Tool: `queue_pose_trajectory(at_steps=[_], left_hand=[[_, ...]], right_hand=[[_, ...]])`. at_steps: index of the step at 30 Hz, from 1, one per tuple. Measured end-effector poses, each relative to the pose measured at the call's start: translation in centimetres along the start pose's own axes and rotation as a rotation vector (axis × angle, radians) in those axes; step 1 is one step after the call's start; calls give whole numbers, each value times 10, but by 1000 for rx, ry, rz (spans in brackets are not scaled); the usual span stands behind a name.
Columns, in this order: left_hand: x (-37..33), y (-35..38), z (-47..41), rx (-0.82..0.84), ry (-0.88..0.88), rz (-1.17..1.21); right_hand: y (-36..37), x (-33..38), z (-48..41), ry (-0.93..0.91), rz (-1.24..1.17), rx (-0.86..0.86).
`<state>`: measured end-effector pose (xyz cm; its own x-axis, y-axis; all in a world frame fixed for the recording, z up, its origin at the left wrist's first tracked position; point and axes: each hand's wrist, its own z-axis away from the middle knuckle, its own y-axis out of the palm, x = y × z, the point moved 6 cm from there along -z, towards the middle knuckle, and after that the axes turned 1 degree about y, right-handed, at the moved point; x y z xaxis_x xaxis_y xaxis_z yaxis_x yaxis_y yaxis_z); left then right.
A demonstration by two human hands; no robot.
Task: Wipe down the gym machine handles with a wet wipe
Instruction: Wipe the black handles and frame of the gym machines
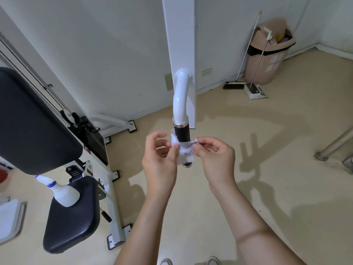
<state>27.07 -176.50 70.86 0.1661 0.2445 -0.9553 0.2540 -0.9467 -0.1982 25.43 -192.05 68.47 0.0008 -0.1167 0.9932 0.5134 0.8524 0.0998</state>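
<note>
We pinch the wet wipe (183, 153) by its ends, left hand (160, 161) and right hand (215, 158), stretched around the handle's black grip (182, 135) so it hugs the lower end for rubbing.

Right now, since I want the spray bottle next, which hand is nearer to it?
Left. The left hand is up-right of the spray bottle; the right hand sits farther right, past the wipe.
</note>
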Motion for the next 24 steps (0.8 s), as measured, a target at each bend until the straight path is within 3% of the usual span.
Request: queue_pose_trajectory(at_steps=[3, 6, 11, 24], left_hand=[[-4, 2, 11, -90, 248, -151], [2, 14, 20, 6, 351, -260], [17, 24, 10, 35, 296, -372], [60, 45, 25, 192, 137, -711]], right_hand=[[4, 3, 0, -14, -11, -9], [9, 7, 4, -138, 158, -3], [10, 6, -2, -252, 371, 90], [5, -39, -10, -76, 625, 286]])
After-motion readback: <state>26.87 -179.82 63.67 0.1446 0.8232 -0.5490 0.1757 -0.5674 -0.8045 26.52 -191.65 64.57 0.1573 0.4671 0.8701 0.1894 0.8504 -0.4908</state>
